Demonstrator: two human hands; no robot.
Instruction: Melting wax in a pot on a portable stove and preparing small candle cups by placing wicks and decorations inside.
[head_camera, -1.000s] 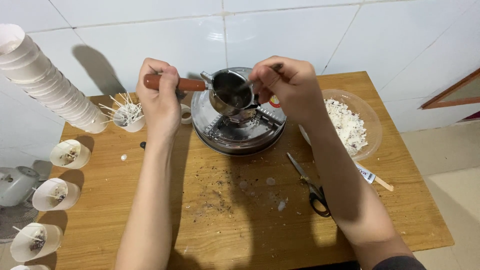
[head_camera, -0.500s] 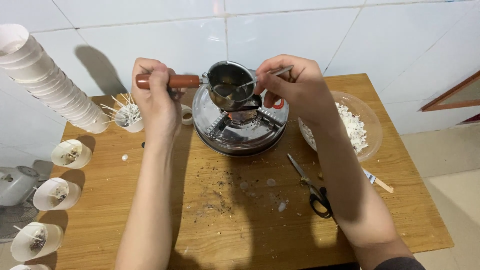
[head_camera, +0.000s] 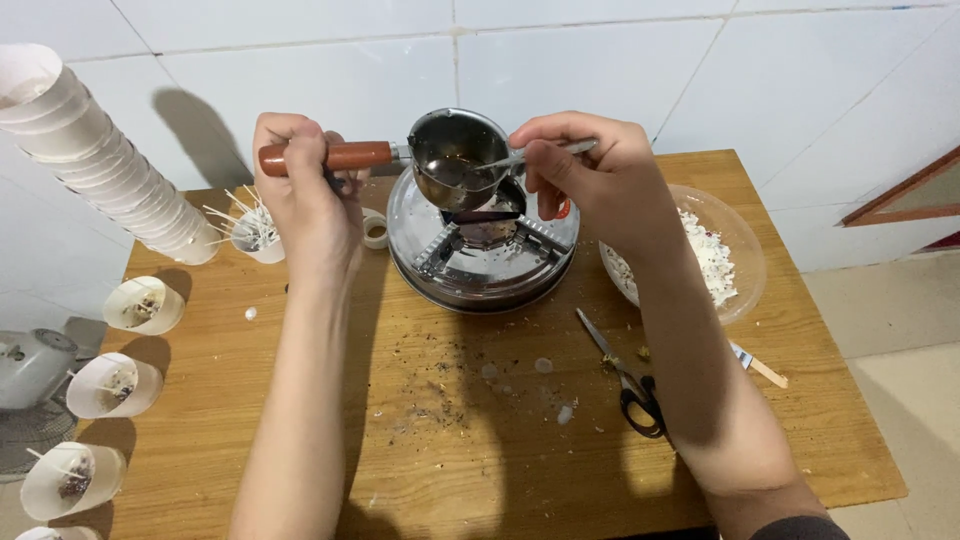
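Note:
My left hand (head_camera: 300, 195) grips the reddish-brown handle (head_camera: 345, 156) of a small steel pot (head_camera: 455, 165), held just above a round metal stove (head_camera: 480, 250) at the back of the wooden table (head_camera: 480, 440). My right hand (head_camera: 590, 175) pinches a thin metal spoon (head_camera: 520, 157) whose tip dips into the pot's dark liquid. A clear bowl (head_camera: 740, 250) of white flakes sits right of that hand.
A long stack of white paper cups (head_camera: 90, 150) leans at the left. Several filled paper cups (head_camera: 140, 305) line the left table edge, and a cup of white wicks (head_camera: 255, 230) stands behind my left hand. Scissors (head_camera: 625, 375) and a wooden stick (head_camera: 765, 368) lie at the right.
Both hands have lifted the pot and the spoon slightly higher above the stove, and the pot has moved a little to the left.

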